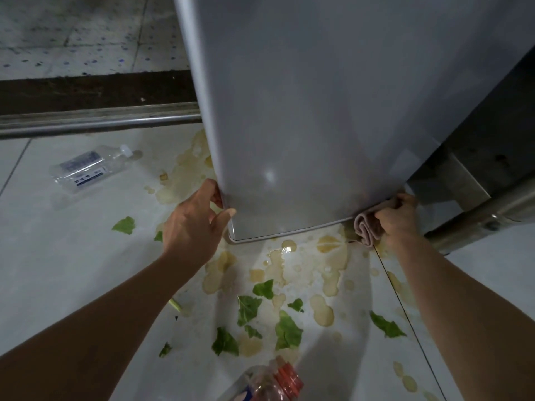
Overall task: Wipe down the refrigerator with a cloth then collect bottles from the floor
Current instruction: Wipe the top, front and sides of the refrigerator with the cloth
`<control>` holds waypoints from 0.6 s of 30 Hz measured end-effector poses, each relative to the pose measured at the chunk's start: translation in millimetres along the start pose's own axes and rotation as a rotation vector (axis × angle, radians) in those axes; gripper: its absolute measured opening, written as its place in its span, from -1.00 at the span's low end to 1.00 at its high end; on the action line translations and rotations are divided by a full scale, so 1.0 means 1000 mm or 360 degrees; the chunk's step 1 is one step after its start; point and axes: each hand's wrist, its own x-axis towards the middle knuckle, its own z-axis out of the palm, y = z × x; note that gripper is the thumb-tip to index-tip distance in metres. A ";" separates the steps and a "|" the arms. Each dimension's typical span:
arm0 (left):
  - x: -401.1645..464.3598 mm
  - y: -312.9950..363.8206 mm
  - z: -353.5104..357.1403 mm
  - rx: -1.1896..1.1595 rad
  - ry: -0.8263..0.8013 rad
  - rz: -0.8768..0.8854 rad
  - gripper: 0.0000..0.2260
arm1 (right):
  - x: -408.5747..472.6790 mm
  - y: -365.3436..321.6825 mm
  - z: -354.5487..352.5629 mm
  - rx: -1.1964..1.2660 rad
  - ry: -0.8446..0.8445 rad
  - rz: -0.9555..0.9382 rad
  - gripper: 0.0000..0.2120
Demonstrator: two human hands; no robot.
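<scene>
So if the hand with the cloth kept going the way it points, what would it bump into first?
Probably the refrigerator: the right hand already holds the cloth at its bottom corner. Depth is hard to judge.

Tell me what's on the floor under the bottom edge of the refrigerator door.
Below the refrigerator door, the white floor shows yellowish liquid puddles and torn green leaves. The door hides whatever lies directly behind it. The right hand holds a cloth at its lower corner.

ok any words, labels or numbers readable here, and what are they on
Clear bottle on the floor, white cap: blue and white label with print, too blurred to read.
Red-capped bottle at the bottom edge: a scrap of label shows, nothing legible.
Refrigerator: no visible text.
</scene>
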 end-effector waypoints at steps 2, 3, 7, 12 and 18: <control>0.001 0.001 -0.001 0.0016 -0.0006 0.0024 -0.80 | 0.003 0.001 -0.005 0.0043 -0.0103 0.0075 -0.63; 0.001 0.001 -0.002 0.0022 -0.0012 0.0033 -0.79 | 0.005 0.001 -0.007 0.0083 -0.0145 0.0112 -0.56; 0.003 0.001 -0.005 0.0023 -0.0058 0.0049 -0.78 | 0.010 0.001 -0.013 0.0191 -0.0233 0.0226 -0.56; 0.003 0.000 -0.008 0.0015 -0.0068 0.0101 -0.77 | 0.003 0.002 -0.005 0.0202 -0.0126 0.0168 -0.77; 0.006 -0.002 -0.009 0.0027 -0.0106 0.0128 -0.76 | -0.006 0.001 -0.007 0.0199 -0.0105 0.0139 -0.83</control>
